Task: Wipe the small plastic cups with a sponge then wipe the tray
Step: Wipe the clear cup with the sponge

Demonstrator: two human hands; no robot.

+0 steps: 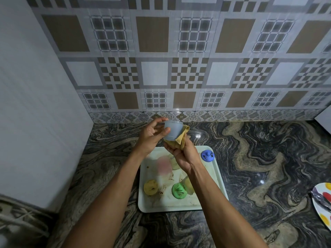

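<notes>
Forearms [111, 194] extended over stained tray [179, 208] on desk [250, 158], left hand [152, 135] gripping pale blue cup [172, 130], right hand [182, 154] pinching yellow sponge [180, 140] against cup

Cups [151, 187] on tray [179, 208] on counter [259, 158] before wall [179, 68]; plate [322, 210] at right.

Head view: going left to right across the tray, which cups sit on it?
yellow cup, pink cup, green cup, blue cup. Left out: pale cups partly hidden behind the right arm. The grey cup is off the tray, in the left hand; the right hand holds the sponge.
</notes>
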